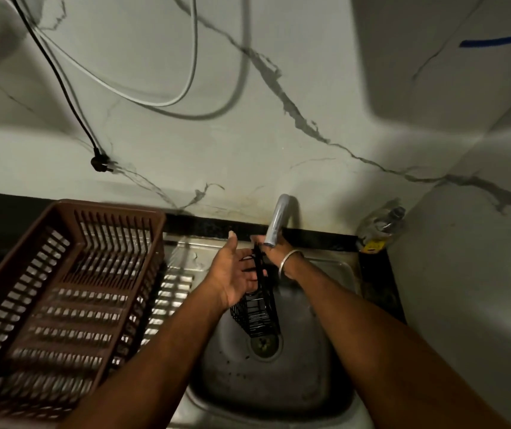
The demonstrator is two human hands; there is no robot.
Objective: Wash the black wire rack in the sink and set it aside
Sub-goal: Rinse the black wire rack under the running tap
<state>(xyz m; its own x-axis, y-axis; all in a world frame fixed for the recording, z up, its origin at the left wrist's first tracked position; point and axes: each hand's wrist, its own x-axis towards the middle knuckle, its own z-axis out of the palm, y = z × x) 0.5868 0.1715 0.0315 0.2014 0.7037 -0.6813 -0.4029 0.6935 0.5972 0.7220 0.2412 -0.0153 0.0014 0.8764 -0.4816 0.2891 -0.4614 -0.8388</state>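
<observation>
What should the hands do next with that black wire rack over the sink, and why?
Probably rub the black wire rack with the open left hand. The right hand grips its top beside the grey tap spout, the rack hangs above the steel sink, not yet set aside. Whether water is running is unclear.

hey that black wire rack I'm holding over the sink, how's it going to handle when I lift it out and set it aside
The black wire rack is open thin-wire mesh, so probably light and fairly stiff. Held under the metal tap over the steel sink, it is likely wet and slippery. It looks narrow and tall, so it may tip if stood upright.
</observation>
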